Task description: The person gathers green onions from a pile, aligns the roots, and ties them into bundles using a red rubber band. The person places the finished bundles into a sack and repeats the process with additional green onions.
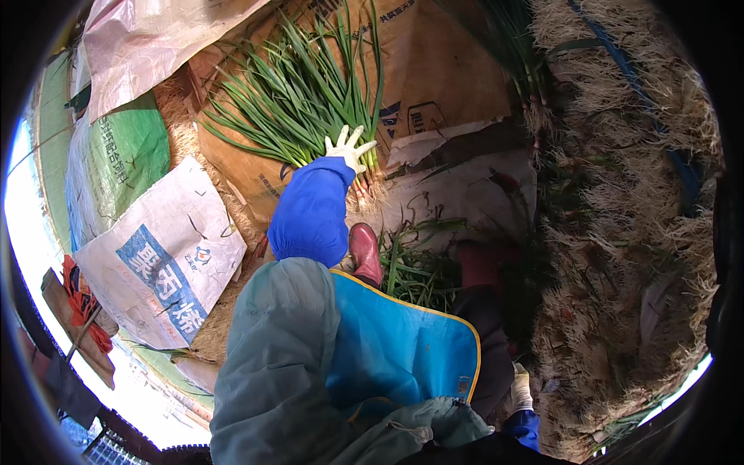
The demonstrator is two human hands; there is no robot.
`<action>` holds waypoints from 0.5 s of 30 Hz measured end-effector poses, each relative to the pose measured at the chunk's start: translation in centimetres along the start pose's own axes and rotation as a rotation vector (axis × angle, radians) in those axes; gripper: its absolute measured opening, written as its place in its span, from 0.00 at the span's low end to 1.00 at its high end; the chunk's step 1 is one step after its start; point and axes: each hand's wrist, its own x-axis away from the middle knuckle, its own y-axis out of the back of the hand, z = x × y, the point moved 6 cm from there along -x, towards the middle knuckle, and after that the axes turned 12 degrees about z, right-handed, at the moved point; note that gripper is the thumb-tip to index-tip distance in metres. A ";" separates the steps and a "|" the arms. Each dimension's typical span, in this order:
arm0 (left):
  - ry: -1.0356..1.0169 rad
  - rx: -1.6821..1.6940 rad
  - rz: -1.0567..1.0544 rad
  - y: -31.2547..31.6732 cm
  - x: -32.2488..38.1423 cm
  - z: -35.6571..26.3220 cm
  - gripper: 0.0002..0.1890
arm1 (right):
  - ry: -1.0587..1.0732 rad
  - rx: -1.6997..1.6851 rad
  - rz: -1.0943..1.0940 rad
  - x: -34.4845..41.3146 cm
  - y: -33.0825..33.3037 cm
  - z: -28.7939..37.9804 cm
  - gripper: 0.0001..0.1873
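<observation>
My left hand (347,150), in a white glove, lies with fingers spread over the lower stalks of a pile of green onions (308,96). Their leaves fan out away from me, and their pale, rooted ends (365,195) point towards my boot. A blue sleeve covers that forearm. Low on the right, beside my leg, my right hand (521,386) shows only in part, also in a white glove. It is near the large stack of rooted onions (581,349), and its fingers are too hidden to read.
Brown printed sacking (447,75) lies beneath the onions. Loose leaves (415,261) are strewn between my red boots (365,250). On the left are a white printed sack (174,250) and a green sack (136,157). Another onion bunch (529,70) lies at the upper right. A blue apron (407,343) covers my lap.
</observation>
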 end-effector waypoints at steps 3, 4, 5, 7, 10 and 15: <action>0.069 0.003 0.045 1.4 2.2 -1.9 0.37 | -0.110 0.012 0.001 3.2 -1.1 -0.6 0.12; 0.062 -0.006 0.070 1.5 3.5 -2.9 0.36 | -0.078 -0.010 0.087 4.3 -2.1 0.1 0.13; 0.055 -0.030 0.064 1.6 5.3 -4.0 0.36 | -0.072 -0.045 0.137 5.8 -2.9 0.6 0.13; -0.020 -0.068 0.060 1.4 9.4 -6.8 0.35 | -0.014 -0.129 0.215 9.0 -4.2 1.8 0.14; -0.294 -0.020 0.011 1.3 16.6 -11.9 0.29 | 0.067 -0.318 0.212 14.1 -4.8 1.7 0.14; -0.481 0.429 0.216 4.7 27.4 -22.1 0.24 | 0.017 -0.392 0.148 21.7 -2.4 -2.6 0.14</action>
